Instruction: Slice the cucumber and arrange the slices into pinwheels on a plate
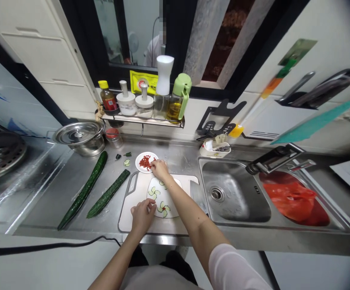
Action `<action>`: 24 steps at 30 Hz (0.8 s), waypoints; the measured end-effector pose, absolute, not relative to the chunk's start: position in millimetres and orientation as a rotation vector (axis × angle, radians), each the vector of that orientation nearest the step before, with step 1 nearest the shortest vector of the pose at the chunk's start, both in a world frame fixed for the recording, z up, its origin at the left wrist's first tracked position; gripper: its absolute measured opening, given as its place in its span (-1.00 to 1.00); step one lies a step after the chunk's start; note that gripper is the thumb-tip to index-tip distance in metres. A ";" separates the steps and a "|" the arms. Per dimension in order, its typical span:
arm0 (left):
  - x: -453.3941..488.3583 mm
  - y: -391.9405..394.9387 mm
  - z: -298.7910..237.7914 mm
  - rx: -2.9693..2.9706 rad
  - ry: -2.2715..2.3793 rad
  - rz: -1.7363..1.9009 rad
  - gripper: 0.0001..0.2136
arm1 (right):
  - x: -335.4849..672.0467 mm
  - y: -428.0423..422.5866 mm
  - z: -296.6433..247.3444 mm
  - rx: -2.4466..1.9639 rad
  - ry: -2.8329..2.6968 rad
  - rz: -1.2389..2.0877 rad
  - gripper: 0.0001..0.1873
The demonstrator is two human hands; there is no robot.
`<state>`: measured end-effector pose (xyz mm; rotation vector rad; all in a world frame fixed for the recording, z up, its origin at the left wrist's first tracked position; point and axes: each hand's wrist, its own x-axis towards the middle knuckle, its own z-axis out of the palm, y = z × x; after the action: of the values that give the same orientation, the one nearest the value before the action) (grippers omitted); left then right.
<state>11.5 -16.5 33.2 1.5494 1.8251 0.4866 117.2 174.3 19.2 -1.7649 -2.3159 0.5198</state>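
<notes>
Right hand (160, 169) is at the small round white dish (138, 162), fingertips down at the chopped red bits (145, 162) inside. Can't tell if it pinches one; the tips are too small to read.

To do this pick well, IMO: one bit at a time, thumb and index tips only, light pressure so the wet-looking bits don't clump or squirt out. Come in from the dish edge, don't rake. Carry high: the right forearm spans the big white plate (169, 196) just below the hand, so a sagging wrist could drag the thin green-edged cucumber slices (153, 193). The swirl with a red centre (163, 209), just right of the left hand (143, 213), looks the easiest to bump.

Pose: right arm stretched forward and across to the left, palm down, fingers bent into the dish. Left hand sits nearer the body, over the plate's left edge and the white cutting board (126, 219), fingers loosely curled, thumb close to index. No object visible in it, but can't rule out a tiny one.

Left of both hands, on the steel bench (58, 183): long smooth dark-green cucumber (84, 191), shorter bumpy one (108, 194) closer in.
</notes>
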 end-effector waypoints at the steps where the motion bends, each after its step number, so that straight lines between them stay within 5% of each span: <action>1: 10.9 -16.4 32.8 1.546 1.827 0.491 -0.81 | 113.3 177.9 19.2 -1.770 -2.332 0.525 -0.77; 24: -0.3 -16.3 25.3 1.504 1.849 0.497 -0.79 | 74.9 221.9 4.9 -1.595 -2.630 0.380 -0.70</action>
<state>-0.3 -16.3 25.3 1.5044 1.8492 0.4966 74.9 221.9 4.9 -1.5950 -2.6297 0.3795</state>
